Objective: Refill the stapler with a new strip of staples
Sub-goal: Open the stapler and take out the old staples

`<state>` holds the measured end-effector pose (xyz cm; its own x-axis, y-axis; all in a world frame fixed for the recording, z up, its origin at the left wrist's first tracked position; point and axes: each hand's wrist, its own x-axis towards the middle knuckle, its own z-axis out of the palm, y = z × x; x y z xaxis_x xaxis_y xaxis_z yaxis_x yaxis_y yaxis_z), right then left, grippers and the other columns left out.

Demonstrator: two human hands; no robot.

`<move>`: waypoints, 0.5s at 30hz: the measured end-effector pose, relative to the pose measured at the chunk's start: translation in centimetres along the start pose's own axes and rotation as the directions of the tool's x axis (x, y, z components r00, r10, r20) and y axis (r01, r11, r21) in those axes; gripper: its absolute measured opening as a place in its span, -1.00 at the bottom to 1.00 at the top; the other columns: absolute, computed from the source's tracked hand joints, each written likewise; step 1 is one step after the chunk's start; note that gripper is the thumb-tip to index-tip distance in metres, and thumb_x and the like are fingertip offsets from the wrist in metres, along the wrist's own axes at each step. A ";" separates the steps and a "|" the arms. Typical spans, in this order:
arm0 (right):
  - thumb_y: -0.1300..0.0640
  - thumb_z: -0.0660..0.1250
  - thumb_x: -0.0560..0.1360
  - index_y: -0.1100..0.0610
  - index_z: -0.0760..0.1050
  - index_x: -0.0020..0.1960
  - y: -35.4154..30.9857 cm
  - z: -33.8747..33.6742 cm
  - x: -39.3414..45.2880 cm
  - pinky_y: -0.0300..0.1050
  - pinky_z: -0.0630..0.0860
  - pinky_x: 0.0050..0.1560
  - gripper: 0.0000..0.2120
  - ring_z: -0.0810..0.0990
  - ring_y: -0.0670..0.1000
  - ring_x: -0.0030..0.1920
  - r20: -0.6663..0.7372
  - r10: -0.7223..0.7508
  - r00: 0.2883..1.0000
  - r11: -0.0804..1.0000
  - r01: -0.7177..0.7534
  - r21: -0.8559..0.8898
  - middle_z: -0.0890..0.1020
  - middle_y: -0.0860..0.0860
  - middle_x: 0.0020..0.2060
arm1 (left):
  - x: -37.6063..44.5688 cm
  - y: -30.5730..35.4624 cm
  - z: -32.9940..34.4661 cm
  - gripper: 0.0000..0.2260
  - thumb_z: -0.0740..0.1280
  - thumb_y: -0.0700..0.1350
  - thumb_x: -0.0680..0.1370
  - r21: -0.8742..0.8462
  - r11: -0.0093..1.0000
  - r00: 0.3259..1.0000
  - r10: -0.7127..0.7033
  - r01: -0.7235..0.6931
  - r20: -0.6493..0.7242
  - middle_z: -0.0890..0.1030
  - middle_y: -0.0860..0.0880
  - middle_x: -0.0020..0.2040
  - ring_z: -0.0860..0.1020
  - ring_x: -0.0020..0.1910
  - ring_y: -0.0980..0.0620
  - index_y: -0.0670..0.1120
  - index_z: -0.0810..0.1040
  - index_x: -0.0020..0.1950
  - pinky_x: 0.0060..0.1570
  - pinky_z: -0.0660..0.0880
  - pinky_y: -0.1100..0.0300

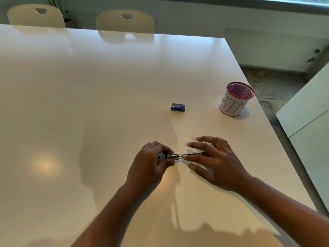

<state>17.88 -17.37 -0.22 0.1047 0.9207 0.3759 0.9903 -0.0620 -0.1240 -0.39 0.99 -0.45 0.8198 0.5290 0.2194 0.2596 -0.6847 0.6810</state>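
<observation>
Stapler, or at least its bright metal staple channel, lies on the white table in the lower middle of the frame, between my two hands. My left hand curls round its left end, pinching the dark rear part between thumb and fingers. My right hand is spread, fingers straight, with a fingertip pressing on the metal near its middle; it grips nothing.

I judge it to be light and rigid, thin sheet metal that is smooth and a bit slippery, with narrow edges that could nip. The best hold seems to be the thicker rear end where my left hand already has it, leaving the channel free for loading.

Its long axis runs left to right across the frame, tilted slightly upward toward the right, with the thin tip pointing right under my right hand.

The blue staple box sits well apart, above in the frame, and a red-rimmed mesh cup marked BIN stands at the right edge.
</observation>
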 end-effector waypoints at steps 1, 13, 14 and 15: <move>-0.17 0.32 0.64 -0.19 0.56 0.36 0.1 0.1 -0.1 0.14 0.47 0.32 -0.69 0.42 0.07 0.47 -0.002 0.006 1.000 1.000 -0.006 0.020 0.53 -0.08 0.42 | 0.0 0.0 0.0 -0.85 0.55 -0.02 0.48 -0.002 1.000 1.000 -0.001 0.001 0.000 0.61 0.23 -0.08 0.49 -0.05 0.22 0.12 0.65 -0.01 -0.15 0.35 0.39; -0.22 0.37 0.59 -0.13 0.45 0.42 0.8 0.6 -0.2 0.00 0.59 0.17 -0.55 0.50 -0.11 0.35 -0.014 0.113 0.994 0.968 -0.107 0.226 0.51 -0.18 0.37 | 0.0 0.0 -0.1 -0.86 0.54 -0.01 0.48 -0.018 1.000 1.000 -0.022 0.022 0.009 0.60 0.24 -0.09 0.51 -0.04 0.20 0.14 0.64 -0.01 -0.14 0.42 0.33; -0.23 0.38 0.58 -0.12 0.45 0.41 0.7 0.6 -0.2 -0.01 0.62 0.12 -0.55 0.53 -0.14 0.29 -0.024 0.147 0.989 0.962 -0.137 0.236 0.52 -0.18 0.34 | 0.0 0.0 -0.1 -0.86 0.53 0.00 0.48 -0.016 1.000 1.000 -0.022 0.022 0.011 0.60 0.24 -0.09 0.50 -0.04 0.21 0.14 0.64 -0.02 -0.14 0.41 0.33; -0.24 0.38 0.57 -0.11 0.46 0.39 0.7 0.6 -0.3 -0.02 0.63 0.07 -0.55 0.56 -0.16 0.22 -0.035 0.181 0.983 0.955 -0.167 0.244 0.54 -0.18 0.30 | 0.0 -0.1 -0.1 -0.86 0.53 0.00 0.49 -0.013 1.000 1.000 -0.022 0.022 0.012 0.59 0.25 -0.09 0.50 -0.04 0.21 0.15 0.63 -0.02 -0.14 0.40 0.34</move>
<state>18.47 -17.46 -0.92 0.2853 0.8802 0.3793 0.9065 -0.1193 -0.4050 -0.47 1.08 -0.41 0.8201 0.5377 0.1956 0.2712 -0.6663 0.6946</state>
